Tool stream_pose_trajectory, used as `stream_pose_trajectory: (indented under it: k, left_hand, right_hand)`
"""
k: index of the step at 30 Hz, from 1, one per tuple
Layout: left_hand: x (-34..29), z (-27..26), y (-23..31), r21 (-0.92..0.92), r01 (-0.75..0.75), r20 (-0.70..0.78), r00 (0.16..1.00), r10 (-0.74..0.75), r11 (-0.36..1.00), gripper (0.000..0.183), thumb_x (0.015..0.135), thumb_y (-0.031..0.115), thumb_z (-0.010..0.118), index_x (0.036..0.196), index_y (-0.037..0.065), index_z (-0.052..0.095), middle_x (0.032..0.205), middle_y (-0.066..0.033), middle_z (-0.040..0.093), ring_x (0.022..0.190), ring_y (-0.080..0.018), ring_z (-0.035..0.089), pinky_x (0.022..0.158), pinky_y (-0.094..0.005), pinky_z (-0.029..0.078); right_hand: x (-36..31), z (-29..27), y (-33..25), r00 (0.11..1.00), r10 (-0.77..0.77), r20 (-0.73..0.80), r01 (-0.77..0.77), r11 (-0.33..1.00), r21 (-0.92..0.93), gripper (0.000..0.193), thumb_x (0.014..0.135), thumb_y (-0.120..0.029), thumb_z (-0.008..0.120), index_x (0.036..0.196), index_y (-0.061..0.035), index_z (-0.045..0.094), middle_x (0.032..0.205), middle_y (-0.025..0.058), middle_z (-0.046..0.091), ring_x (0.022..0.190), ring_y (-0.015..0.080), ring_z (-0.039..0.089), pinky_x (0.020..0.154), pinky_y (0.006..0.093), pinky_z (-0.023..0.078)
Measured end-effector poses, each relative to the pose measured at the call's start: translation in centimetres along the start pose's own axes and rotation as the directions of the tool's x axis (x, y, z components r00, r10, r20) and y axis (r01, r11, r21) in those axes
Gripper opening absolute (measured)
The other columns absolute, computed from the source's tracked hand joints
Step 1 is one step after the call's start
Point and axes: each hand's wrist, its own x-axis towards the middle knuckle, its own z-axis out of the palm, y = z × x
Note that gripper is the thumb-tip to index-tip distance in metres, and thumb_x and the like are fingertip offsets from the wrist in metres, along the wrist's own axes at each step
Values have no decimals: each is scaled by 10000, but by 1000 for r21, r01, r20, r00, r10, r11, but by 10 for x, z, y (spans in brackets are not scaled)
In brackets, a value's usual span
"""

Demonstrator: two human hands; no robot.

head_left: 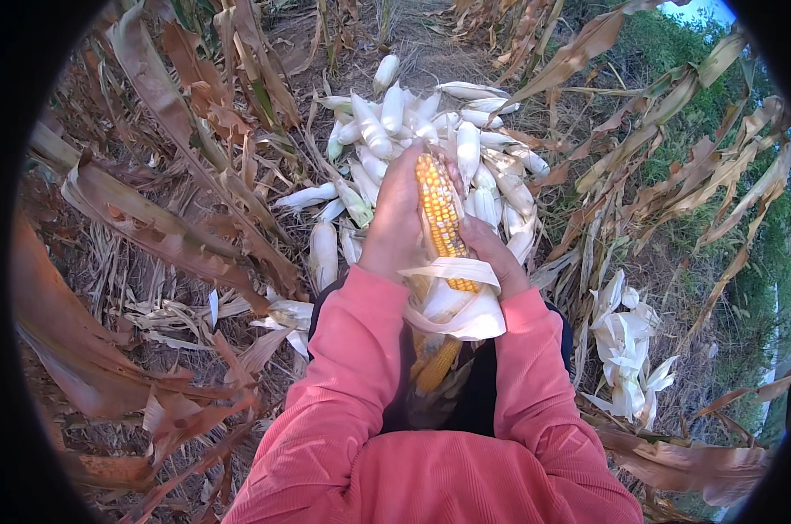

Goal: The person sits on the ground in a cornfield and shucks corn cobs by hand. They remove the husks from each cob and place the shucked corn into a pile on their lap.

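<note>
An ear of corn [440,203] with yellow kernels stands tilted between my two hands. Some kernels along its middle look pale or darkened. Pale husk [455,306] is peeled down around its lower end, with one strip crossing the cob. My left hand [395,214] wraps the ear's left side, its fingertips hidden behind. On the right side my right hand [498,253] grips the ear low, thumb against the kernels, other fingers mostly out of sight. Below the husk, bare yellow cobs [436,365] lie between my legs.
Beyond my hands lies a pile of ears in white husks [371,127]. Loose pale husks [624,345] are heaped on the right. Dry corn stalks and brown leaves [164,227] lean in from the left, and more dry leaves [657,183] hang at right.
</note>
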Motion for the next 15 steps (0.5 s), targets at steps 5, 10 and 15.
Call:
stream_pose_trajectory:
  k: [5,10,15]
  left_hand:
    - [2,-11,-1,133,-25,-35,999,30,991,327,981,277,381,886,10,545,754,-129,594,667,-240,608,618,-342,530]
    - [-5,-4,5,13,10,131,991,-11,1000,360,969,315,431,980,-24,553,865,-144,608,767,-252,617,705,-363,532]
    - [-7,-2,3,-16,50,300,953,-43,999,429,947,364,458,1056,-42,544,887,-135,573,830,-267,598,759,-399,523]
  right_hand:
    - [7,11,0,999,-51,-6,47,961,-272,650,705,-274,769,1235,-6,505,1083,58,582,967,135,554,852,268,432]
    - [4,5,-1,999,-47,-19,37,932,-361,616,693,-225,755,1214,-5,511,1042,48,580,926,121,554,822,256,439]
    - [-3,11,-9,993,-113,45,120,966,-228,611,668,-223,750,1189,-6,518,1001,41,576,896,111,556,792,248,448]
